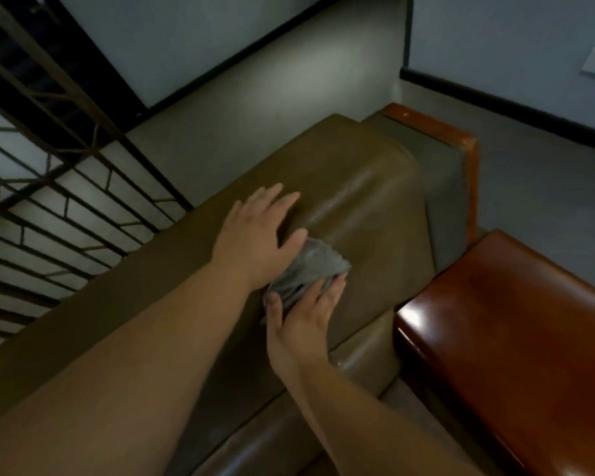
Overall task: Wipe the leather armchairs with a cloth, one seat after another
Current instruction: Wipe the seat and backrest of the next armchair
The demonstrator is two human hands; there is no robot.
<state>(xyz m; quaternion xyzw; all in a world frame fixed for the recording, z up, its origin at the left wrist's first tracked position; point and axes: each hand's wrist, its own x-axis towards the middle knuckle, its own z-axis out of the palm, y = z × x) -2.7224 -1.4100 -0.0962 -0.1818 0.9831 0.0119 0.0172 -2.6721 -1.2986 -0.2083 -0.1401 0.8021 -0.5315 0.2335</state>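
Head view: the left hand (255,231) lies flat, fingers straight, on top of the olive leather armchair (364,187) back. Just right of it, the right hand (306,314) holds a bunched grey cloth (306,269) against the backrest, its grip closed around it. A reddish-brown wooden table (516,324) stands right.

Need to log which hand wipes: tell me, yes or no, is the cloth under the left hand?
No: the right hand holds the grey cloth against the armchair backrest, while the left hand rests flat beside it.
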